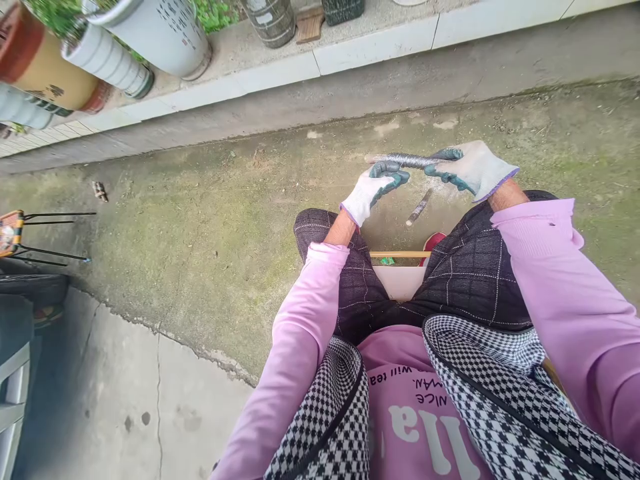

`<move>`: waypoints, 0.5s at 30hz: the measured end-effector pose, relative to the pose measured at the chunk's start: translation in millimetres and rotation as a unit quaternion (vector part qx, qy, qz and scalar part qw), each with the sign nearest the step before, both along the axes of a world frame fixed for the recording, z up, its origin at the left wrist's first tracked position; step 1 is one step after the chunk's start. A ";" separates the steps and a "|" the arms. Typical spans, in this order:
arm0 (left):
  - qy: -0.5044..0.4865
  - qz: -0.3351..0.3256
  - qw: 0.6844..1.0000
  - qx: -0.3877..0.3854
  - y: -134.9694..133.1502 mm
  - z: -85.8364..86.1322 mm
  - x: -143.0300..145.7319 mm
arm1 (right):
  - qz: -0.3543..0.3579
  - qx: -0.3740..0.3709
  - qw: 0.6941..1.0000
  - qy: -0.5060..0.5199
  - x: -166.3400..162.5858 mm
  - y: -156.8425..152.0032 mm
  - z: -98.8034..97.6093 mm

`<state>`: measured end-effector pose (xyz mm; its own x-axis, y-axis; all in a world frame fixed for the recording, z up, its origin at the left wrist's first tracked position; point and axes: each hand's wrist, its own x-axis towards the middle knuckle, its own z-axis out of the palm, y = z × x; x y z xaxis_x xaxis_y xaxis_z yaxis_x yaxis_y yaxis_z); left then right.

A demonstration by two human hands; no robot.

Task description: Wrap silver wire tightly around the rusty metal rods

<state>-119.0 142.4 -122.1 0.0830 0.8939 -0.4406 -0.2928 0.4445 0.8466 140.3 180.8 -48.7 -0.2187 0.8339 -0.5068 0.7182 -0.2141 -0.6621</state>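
Note:
A dark rod with a silvery, ribbed-looking surface (413,160) is held level in front of my knees, one hand towards each end. My left hand (376,189), in a white work glove with a dark green palm, has its fingers closed around the rod's left part. A matching glove with a purple cuff covers my right hand (467,172), whose thumb and fingers pinch the right end. On the concrete below, between my knees, lies a short dark stick with a pale cut end (419,207). The surface detail of the held rod is too small to make out.
Several potted plants, among them a white pot (160,37), stand on a tiled ledge (280,77) beyond the ground. At left are a woven stool with thin black legs (11,233) and part of a wheel (15,393). A small brown scrap (100,191) lies on the concrete.

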 end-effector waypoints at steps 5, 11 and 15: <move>0.089 -0.019 0.996 0.021 11.1 -7.7 6.4 | 0.000 0.000 1.000 -0.010 -0.9 5.3 -3.5; 0.245 -0.074 0.966 0.032 4.7 -18.2 14.2 | 0.056 0.068 0.989 -0.121 -9.2 7.6 3.0; 0.146 -0.078 0.986 0.017 -0.4 -9.9 16.8 | -0.050 -0.005 0.999 0.022 -8.8 4.7 -0.3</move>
<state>-102.2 142.0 -132.0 0.0953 0.8949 -0.4360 0.0351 0.4347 0.8999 131.5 185.5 -49.1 -0.1577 0.8479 -0.5062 0.6630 -0.2889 -0.6906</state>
